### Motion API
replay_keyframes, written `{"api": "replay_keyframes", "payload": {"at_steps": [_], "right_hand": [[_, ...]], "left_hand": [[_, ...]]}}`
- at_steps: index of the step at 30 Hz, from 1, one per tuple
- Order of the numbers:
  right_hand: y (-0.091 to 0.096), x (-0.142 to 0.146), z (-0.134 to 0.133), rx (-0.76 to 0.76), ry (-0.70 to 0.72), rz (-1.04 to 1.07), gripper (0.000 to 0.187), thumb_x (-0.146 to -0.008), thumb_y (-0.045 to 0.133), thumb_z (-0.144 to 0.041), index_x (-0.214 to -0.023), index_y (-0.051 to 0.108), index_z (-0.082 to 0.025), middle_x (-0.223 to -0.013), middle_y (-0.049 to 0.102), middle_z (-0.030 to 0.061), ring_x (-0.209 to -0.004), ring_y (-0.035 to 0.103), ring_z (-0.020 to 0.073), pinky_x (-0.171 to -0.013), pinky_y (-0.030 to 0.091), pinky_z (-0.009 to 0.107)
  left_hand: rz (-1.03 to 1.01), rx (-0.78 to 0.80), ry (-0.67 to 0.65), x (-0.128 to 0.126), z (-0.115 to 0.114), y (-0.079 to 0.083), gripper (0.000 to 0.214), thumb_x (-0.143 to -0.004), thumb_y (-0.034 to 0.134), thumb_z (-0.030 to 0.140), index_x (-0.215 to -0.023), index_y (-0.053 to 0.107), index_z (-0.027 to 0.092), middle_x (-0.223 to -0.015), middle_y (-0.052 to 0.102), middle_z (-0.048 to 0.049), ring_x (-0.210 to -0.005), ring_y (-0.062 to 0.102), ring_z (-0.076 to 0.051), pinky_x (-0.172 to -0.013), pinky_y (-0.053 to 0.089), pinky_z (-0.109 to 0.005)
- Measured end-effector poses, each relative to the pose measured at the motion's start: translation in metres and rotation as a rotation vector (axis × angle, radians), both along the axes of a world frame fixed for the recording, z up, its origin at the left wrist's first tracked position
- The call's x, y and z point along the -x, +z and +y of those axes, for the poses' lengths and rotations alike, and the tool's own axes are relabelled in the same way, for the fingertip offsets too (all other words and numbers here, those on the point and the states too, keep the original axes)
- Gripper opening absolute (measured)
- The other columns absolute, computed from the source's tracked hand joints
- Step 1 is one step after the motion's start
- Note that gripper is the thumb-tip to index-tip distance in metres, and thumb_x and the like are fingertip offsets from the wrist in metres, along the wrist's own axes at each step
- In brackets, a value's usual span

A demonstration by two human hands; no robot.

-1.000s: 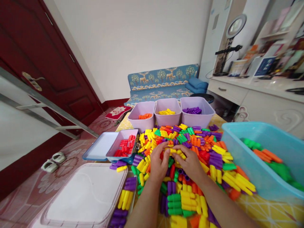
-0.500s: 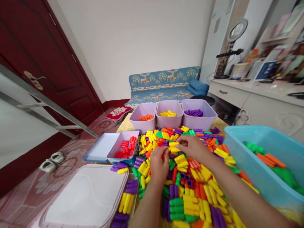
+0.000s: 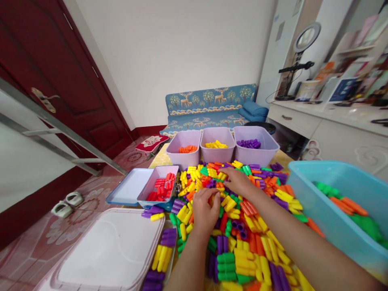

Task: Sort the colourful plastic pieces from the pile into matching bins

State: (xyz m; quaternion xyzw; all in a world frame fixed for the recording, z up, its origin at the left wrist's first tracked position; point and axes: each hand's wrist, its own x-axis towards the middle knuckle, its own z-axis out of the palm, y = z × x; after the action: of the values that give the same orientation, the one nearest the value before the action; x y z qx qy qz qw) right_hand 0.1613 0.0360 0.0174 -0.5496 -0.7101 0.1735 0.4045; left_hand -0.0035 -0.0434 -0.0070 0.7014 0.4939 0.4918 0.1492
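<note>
A yellow piece [image 3: 222, 176] at the far part of a mixed-colour pile [image 3: 239, 226] is being met by the fingertips of the right hand [image 3: 239, 182]; whether it is being gripped cannot be told. Nearer and to the left, the left hand [image 3: 206, 205] is being held over the pile with fingers curled, its contents being hidden. The pile is being flanked by a box [image 3: 144, 195] of red pieces [image 3: 163, 186] on the left and a blue tub [image 3: 327, 218] on the right. Orange pieces [image 3: 188, 149], yellow pieces [image 3: 216, 144] and purple pieces [image 3: 249, 143] are being kept apart in three lilac bins [image 3: 217, 154] on the far side.
</note>
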Motion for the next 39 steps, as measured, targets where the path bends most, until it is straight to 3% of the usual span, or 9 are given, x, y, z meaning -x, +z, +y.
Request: {"api": "replay_keyframes", "payload": {"at_steps": [6,9,13,16,19,23,27,31,39], "right_hand": [[0.001,-0.011,-0.014,-0.003,-0.043,0.016,0.006,-0.075,0.064,-0.019,-0.081,0.067,-0.021,-0.08,0.069,0.0027,-0.074,0.065,0.0209,-0.074,0.05,0.035],[-0.001,-0.018,-0.031,-0.01,-0.081,0.112,0.016,-0.085,0.054,-0.028,-0.094,0.064,-0.019,-0.085,0.069,0.0051,-0.078,0.066,0.0209,-0.071,0.052,0.033],[-0.016,-0.014,-0.061,0.054,-0.055,0.354,0.024,-0.083,0.057,-0.035,-0.1,0.064,-0.019,-0.081,0.068,0.0043,-0.075,0.067,0.0216,-0.065,0.054,0.033],[-0.023,-0.005,-0.077,0.071,-0.095,0.489,0.03,-0.082,0.058,-0.04,-0.103,0.064,-0.019,-0.088,0.07,0.0063,-0.077,0.067,0.0229,-0.065,0.055,0.033],[-0.023,0.001,-0.086,0.072,-0.109,0.554,0.029,-0.083,0.058,-0.041,-0.101,0.065,-0.019,-0.092,0.07,0.0075,-0.083,0.067,0.024,-0.069,0.055,0.034],[-0.014,0.009,-0.097,0.08,0.084,0.502,0.028,-0.085,0.058,-0.034,-0.108,0.065,-0.021,-0.082,0.065,0.0025,-0.076,0.065,0.02,-0.068,0.053,0.031],[-0.007,0.02,-0.104,0.131,0.239,0.477,0.04,-0.084,0.059,-0.028,-0.124,0.059,-0.023,-0.074,0.058,-0.0022,-0.064,0.057,0.0152,-0.058,0.047,0.026],[-0.011,0.023,-0.101,0.21,0.247,0.508,0.046,-0.082,0.061,-0.029,-0.127,0.057,-0.021,-0.07,0.057,-0.0034,-0.06,0.054,0.0146,-0.054,0.044,0.026],[-0.021,0.016,-0.093,0.311,0.33,0.589,0.028,-0.082,0.063,-0.035,-0.107,0.062,-0.021,-0.092,0.068,0.002,-0.087,0.066,0.0208,-0.078,0.053,0.033]], "left_hand": [[0.155,-0.036,-0.126,0.001,-0.008,0.012,0.034,-0.074,0.074,0.044,-0.101,0.071,0.025,-0.093,0.072,-0.0053,-0.093,0.062,-0.026,-0.09,0.041,-0.044],[0.232,-0.045,-0.162,0.0,-0.009,0.014,0.042,-0.066,0.079,0.047,-0.102,0.071,0.027,-0.097,0.073,-0.0057,-0.099,0.059,-0.029,-0.095,0.039,-0.048],[0.236,-0.036,-0.142,-0.001,-0.007,0.009,0.023,-0.071,0.075,0.03,-0.094,0.073,0.029,-0.093,0.074,-0.0027,-0.098,0.059,-0.027,-0.097,0.037,-0.049],[0.069,-0.047,-0.04,0.001,-0.004,0.004,0.013,-0.083,0.063,0.029,-0.09,0.073,0.023,-0.088,0.071,-0.0048,-0.09,0.061,-0.023,-0.093,0.041,-0.045],[-0.227,-0.021,0.045,0.005,-0.002,0.0,0.026,-0.093,0.05,0.036,-0.098,0.069,0.018,-0.094,0.07,-0.0067,-0.092,0.063,-0.022,-0.087,0.046,-0.037],[-0.503,0.054,0.02,0.007,-0.001,-0.002,0.037,-0.096,0.042,0.044,-0.103,0.066,0.016,-0.1,0.07,-0.0063,-0.095,0.064,-0.021,-0.084,0.049,-0.031],[-0.314,0.043,-0.068,0.006,-0.002,-0.001,0.034,-0.096,0.043,0.041,-0.103,0.068,0.019,-0.101,0.071,-0.0069,-0.096,0.064,-0.022,-0.087,0.048,-0.035],[-0.074,-0.026,-0.048,0.005,-0.003,-0.002,0.027,-0.095,0.046,0.033,-0.106,0.067,0.022,-0.102,0.071,-0.0074,-0.097,0.063,-0.024,-0.089,0.046,-0.04],[-0.002,-0.031,-0.106,0.003,-0.003,-0.007,0.039,-0.095,0.044,0.029,-0.134,0.05,0.023,-0.131,0.06,-0.009,-0.119,0.055,-0.025,-0.099,0.042,-0.042]]}}
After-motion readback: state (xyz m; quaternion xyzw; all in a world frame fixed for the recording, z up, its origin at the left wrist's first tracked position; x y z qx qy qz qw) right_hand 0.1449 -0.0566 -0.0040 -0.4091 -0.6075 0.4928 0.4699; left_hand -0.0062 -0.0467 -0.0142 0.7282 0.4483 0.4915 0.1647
